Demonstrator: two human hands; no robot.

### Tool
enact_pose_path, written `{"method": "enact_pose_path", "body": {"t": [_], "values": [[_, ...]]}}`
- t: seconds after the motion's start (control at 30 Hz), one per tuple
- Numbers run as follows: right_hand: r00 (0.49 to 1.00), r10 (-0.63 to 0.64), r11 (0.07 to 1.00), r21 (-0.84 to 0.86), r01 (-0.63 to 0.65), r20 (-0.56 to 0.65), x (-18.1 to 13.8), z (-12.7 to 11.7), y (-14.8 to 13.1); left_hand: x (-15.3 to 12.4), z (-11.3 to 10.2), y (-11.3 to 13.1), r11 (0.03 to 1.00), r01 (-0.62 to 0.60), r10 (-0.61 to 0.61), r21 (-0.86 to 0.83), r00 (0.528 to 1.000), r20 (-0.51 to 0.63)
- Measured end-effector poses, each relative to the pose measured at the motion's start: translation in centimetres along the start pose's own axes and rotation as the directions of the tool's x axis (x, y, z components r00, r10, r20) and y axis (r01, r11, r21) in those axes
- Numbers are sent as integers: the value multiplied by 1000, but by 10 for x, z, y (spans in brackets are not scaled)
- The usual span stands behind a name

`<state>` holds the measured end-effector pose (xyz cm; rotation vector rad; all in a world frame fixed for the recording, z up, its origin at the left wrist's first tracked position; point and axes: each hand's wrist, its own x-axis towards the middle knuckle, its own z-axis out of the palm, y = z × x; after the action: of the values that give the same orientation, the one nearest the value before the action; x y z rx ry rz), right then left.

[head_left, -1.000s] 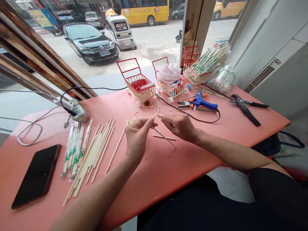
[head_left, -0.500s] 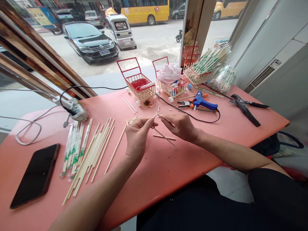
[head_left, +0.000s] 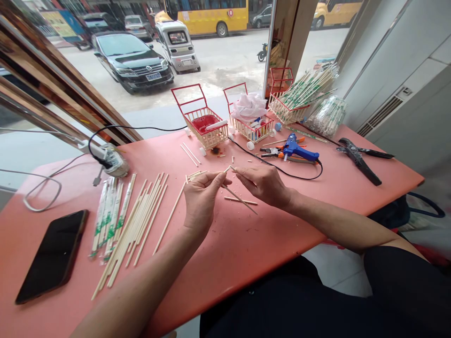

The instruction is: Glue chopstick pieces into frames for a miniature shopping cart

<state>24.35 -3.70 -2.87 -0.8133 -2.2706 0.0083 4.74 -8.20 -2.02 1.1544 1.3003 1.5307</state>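
Observation:
My left hand [head_left: 201, 199] is closed in a pinch on a thin wooden stick [head_left: 243, 203] that slants down to the right above the pink table [head_left: 246, 244]. My right hand [head_left: 265, 184] pinches a short wooden stick [head_left: 230, 169] and holds its tip against the top of the long one. Both hands hover just over the table's middle. A cut stick piece [head_left: 241, 201] lies under them. Loose bare chopsticks [head_left: 141, 223] lie in a pile to the left of my left hand.
Wrapped chopsticks [head_left: 109, 218] and a black phone [head_left: 52, 256] lie at the left. A power strip [head_left: 111, 159] with cables sits behind. Three little stick carts [head_left: 207, 126] stand at the back, with a blue glue gun [head_left: 298, 150], pliers [head_left: 271, 151] and black shears [head_left: 359, 159] to the right.

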Motion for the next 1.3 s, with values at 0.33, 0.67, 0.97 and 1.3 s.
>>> {"method": "enact_pose_path", "body": {"t": [0.33,0.67,0.97,1.3], "values": [[999,9,999,-44,-7,32,0,-1,-1,-1,0,0,1000,-2,2,-4,1000,-3],[999,6,998,-55,-4,52,0,-2,-1,-1,1,0,1000,-2,2,-30,1000,-3],[999,-9,998,-62,11,40,0,0,0,-1,0,-1,999,-8,8,-41,1000,-3],[998,-53,995,-86,52,-14,-1,0,1,0,0,-2,998,-6,6,-58,1000,-7]]}}
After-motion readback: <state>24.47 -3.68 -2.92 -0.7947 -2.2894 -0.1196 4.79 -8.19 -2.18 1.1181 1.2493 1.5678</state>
